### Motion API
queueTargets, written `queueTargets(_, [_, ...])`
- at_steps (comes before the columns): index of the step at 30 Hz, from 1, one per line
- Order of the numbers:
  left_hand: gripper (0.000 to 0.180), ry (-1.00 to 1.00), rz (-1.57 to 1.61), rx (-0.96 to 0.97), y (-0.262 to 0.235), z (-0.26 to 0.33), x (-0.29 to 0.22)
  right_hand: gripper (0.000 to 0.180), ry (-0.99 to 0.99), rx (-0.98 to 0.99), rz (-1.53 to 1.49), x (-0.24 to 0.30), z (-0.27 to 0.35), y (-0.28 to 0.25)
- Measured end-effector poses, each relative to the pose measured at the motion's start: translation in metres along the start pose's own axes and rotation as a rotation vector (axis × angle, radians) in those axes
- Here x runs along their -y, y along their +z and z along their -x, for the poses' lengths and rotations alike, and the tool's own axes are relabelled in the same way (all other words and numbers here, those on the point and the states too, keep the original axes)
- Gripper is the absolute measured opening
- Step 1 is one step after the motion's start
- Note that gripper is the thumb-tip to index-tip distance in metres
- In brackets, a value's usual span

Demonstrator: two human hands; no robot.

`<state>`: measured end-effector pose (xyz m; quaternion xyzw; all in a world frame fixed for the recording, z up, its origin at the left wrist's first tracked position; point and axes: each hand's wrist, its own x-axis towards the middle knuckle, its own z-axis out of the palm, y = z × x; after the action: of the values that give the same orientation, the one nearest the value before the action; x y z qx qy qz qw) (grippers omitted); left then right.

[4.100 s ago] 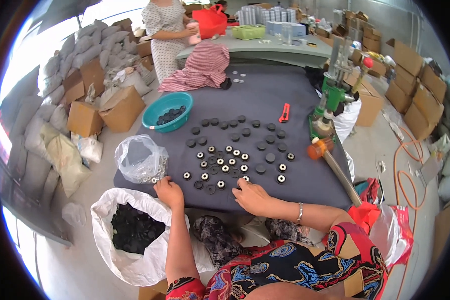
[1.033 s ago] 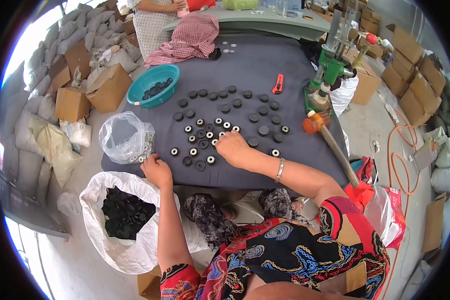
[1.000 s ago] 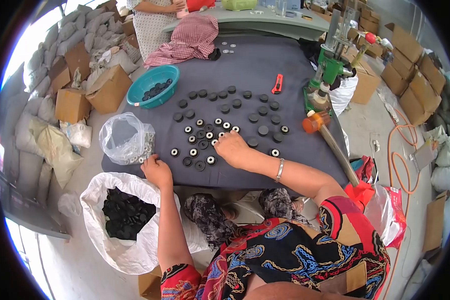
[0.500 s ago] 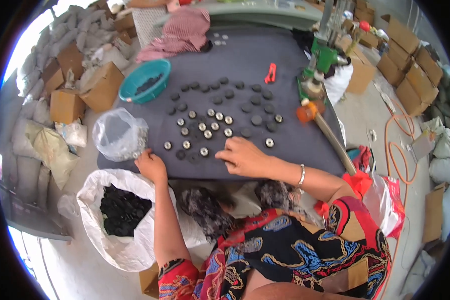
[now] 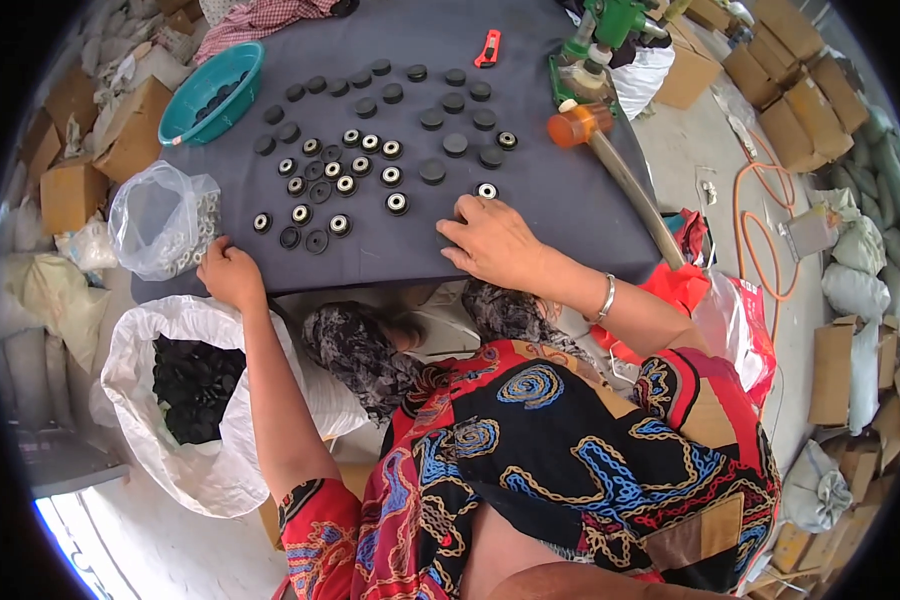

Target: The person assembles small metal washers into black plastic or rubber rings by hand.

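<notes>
My left hand is at the table's near left edge, beside a clear plastic bag of small metal rings. Its fingers are curled together, and whatever they may hold is hidden. Near the front edge my right hand is closed palm down, with something dark just showing at its fingertips. Above it lies a black round piece with a metal ring in its centre. Several similar ringed pieces spread to the left. Farther back are plain black round caps, and a few open black rings lie nearer.
A teal basin with black pieces stands far left. Below the left edge is a white sack of black parts. A mallet with an orange head, a green hand press and a red cutter are at right.
The view has shifted, so the table sits higher and further left. My right hand has moved right relative to the pieces. My left hand stays beside the plastic bag, slightly nearer to me.
</notes>
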<state>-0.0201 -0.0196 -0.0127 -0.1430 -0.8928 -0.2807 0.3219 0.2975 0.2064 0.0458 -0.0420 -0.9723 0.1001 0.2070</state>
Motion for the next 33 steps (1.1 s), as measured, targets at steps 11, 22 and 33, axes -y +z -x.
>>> queueTargets(11, [0.022,-0.011,-0.006,0.009,-0.004,0.001,0.001,0.029,0.131,-0.152,-0.149,-0.058,-0.022,-0.035])
queueTargets(22, [0.022,-0.037,-0.010,0.041,-0.002,-0.002,0.000,0.028,0.330,0.058,-0.109,-0.139,-0.035,-0.036])
queueTargets(33, [0.023,-0.059,-0.012,0.052,-0.005,-0.001,-0.002,0.028,0.315,0.099,-0.011,-0.135,-0.040,-0.032])
